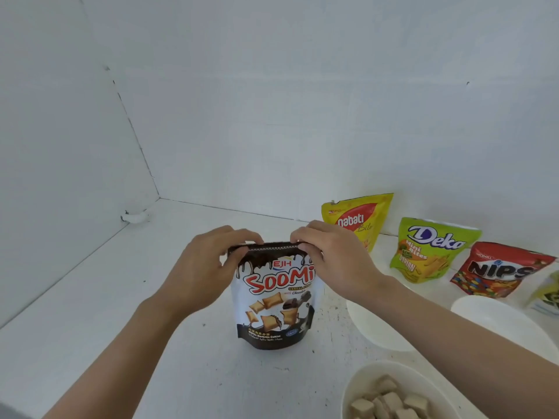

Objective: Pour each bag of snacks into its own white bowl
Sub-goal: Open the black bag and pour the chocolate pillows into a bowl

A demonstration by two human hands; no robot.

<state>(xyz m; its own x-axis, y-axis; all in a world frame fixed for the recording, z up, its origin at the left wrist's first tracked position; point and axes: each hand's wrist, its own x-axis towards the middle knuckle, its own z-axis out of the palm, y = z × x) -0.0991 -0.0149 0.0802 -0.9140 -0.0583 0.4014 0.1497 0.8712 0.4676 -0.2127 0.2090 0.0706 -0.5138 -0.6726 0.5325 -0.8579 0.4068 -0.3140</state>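
Note:
A white and brown Soomi snack bag (pixel 273 300) stands upright on the white table (pixel 121 313) in the middle of the view. My left hand (pixel 208 267) pinches the left end of its top seal, and my right hand (pixel 329 255) pinches the right end. A white bowl (pixel 390 388) at the bottom right holds several pale pillow-shaped snacks. Two other white bowls lie to the right: one (pixel 372 325) beside the Soomi bag, partly under my right forearm, and one (pixel 496 316) further right. Both look empty where visible.
Three more bags stand along the back wall on the right: a yellow Nabati bag (pixel 360 219), a green Deka bag (pixel 429 249) and a red Nips bag (pixel 499 270). Another package (pixel 547 297) shows at the right edge. White walls close the left and back.

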